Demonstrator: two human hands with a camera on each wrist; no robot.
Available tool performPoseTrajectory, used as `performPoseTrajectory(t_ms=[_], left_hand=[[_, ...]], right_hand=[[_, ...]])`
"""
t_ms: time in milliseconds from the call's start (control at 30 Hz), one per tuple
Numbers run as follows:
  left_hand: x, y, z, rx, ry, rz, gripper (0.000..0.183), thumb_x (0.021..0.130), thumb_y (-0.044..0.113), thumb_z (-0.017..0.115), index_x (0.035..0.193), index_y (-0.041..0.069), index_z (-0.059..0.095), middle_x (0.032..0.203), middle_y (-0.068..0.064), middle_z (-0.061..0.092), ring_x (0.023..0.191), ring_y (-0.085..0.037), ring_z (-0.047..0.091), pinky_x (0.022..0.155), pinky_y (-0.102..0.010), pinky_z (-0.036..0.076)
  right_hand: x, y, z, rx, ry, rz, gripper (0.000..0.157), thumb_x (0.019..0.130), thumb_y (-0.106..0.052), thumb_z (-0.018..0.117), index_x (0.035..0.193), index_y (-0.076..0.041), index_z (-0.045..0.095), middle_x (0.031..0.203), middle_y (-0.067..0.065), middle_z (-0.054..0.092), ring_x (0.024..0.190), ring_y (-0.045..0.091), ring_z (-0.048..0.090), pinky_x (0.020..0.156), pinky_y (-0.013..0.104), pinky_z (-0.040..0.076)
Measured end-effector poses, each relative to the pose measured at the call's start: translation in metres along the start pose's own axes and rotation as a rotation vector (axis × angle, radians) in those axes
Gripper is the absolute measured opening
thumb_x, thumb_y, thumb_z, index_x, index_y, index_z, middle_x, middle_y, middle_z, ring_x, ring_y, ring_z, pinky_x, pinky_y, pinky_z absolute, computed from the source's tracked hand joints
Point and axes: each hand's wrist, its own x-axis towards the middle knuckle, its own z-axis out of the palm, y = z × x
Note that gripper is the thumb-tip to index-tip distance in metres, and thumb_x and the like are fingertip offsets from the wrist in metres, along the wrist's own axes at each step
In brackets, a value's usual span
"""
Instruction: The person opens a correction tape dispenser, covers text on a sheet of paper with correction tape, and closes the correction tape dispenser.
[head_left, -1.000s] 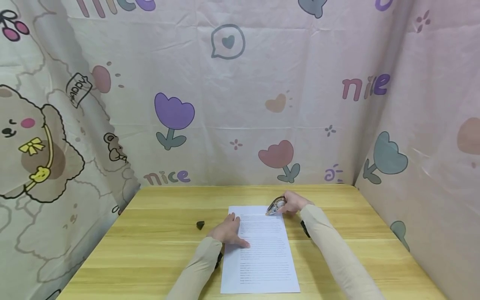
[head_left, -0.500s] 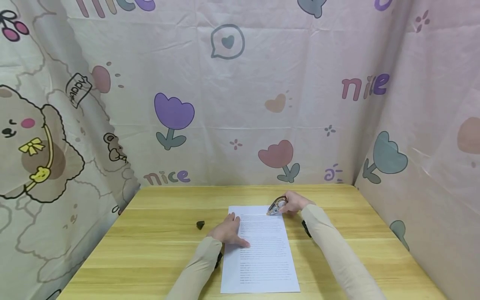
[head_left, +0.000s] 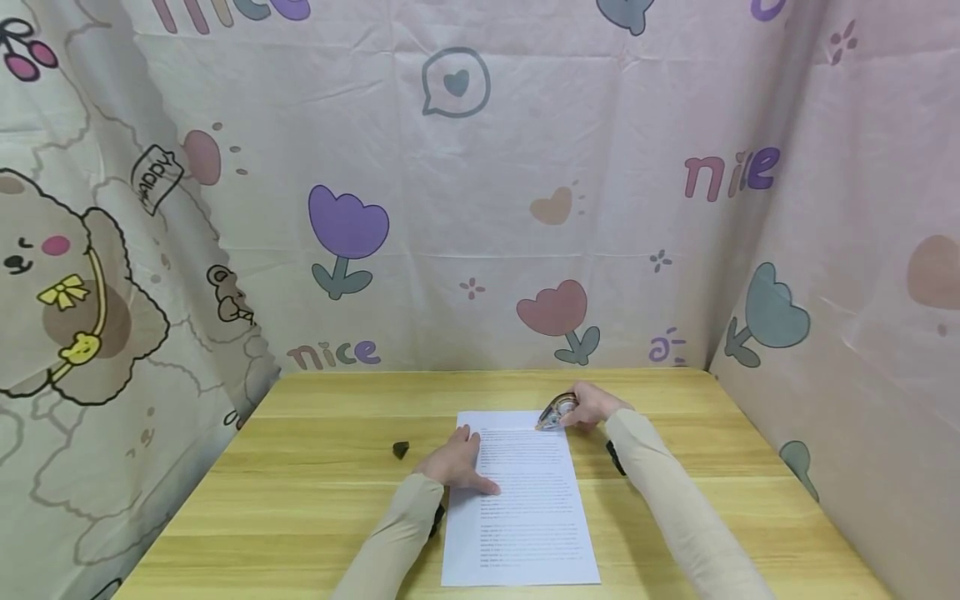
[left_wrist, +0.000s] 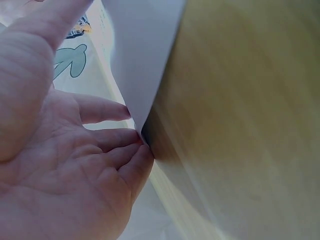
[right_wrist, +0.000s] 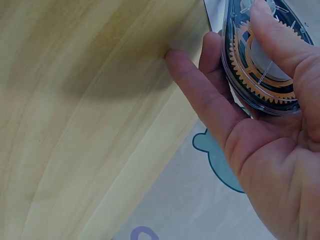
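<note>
A printed sheet of paper (head_left: pixel 528 525) lies on the wooden table in the head view. My left hand (head_left: pixel 454 462) rests on its left side with fingers spread, thumb across the text. In the left wrist view, the fingertips (left_wrist: pixel 135 150) meet the paper's edge. My right hand (head_left: pixel 592 405) pinches a clear correction tape dispenser (head_left: pixel 557 412) between thumb and fingers, its tip down at the upper lines near the right margin. Orange gear teeth show inside the dispenser's casing (right_wrist: pixel 237 65) in the right wrist view.
A small dark angular piece (head_left: pixel 401 450) lies on the table (head_left: pixel 315 500), left of the paper. Behind and at both sides hangs a patterned curtain (head_left: pixel 465 183) with flowers and cartoon prints, reaching the table's back edge.
My right hand has slid slightly to the right with the correction tape, its tip moving along the top lines. The left hand and paper stay almost still.
</note>
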Motion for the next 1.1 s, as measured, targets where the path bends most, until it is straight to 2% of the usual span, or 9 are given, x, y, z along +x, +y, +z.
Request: performPoseTrajectory(t_ms=[300, 633, 867, 1100], left_hand=[[-0.0008, 0.0001, -0.0008, -0.017, -0.001, 0.003, 0.112, 0.071, 0.056, 0.082, 0.148, -0.009, 0.031, 0.158, -0.029, 0.021, 0.149, -0.039, 0.02, 0.12, -0.049, 0.026], [-0.0005, 0.0007, -0.0007, -0.016, -0.002, -0.005, 0.112, 0.071, 0.055, 0.082, 0.148, -0.009, 0.031, 0.158, -0.028, 0.021, 0.149, -0.039, 0.019, 0.121, -0.049, 0.025], [-0.001, 0.0005, -0.0009, -0.015, 0.001, -0.001, 0.112, 0.071, 0.055, 0.082, 0.148, -0.009, 0.032, 0.158, -0.029, 0.022, 0.149, -0.04, 0.02, 0.121, -0.05, 0.025], [-0.0038, 0.0016, -0.0015, -0.019, 0.004, -0.004, 0.111, 0.072, 0.054, 0.082, 0.148, -0.009, 0.032, 0.158, -0.029, 0.022, 0.149, -0.04, 0.02, 0.121, -0.05, 0.025]], right_hand=[[-0.003, 0.0, -0.0009, 0.018, -0.011, 0.005, 0.032, 0.082, -0.008, 0.078, 0.105, 0.005, 0.06, 0.086, 0.01, 0.067, 0.077, 0.027, 0.067, 0.068, 0.037, 0.061], [-0.0031, 0.0015, -0.0034, -0.006, -0.013, 0.011, 0.033, 0.083, -0.011, 0.078, 0.106, 0.004, 0.061, 0.086, 0.009, 0.066, 0.076, 0.024, 0.066, 0.066, 0.036, 0.061], [-0.0047, 0.0023, -0.0039, -0.006, -0.006, 0.006, 0.041, 0.082, -0.011, 0.079, 0.112, 0.007, 0.057, 0.091, 0.012, 0.065, 0.078, 0.024, 0.065, 0.068, 0.037, 0.061], [-0.0035, 0.0048, -0.0027, 0.001, 0.0, 0.005, 0.036, 0.082, -0.01, 0.079, 0.108, 0.005, 0.059, 0.087, 0.011, 0.066, 0.076, 0.025, 0.066, 0.068, 0.037, 0.061]])
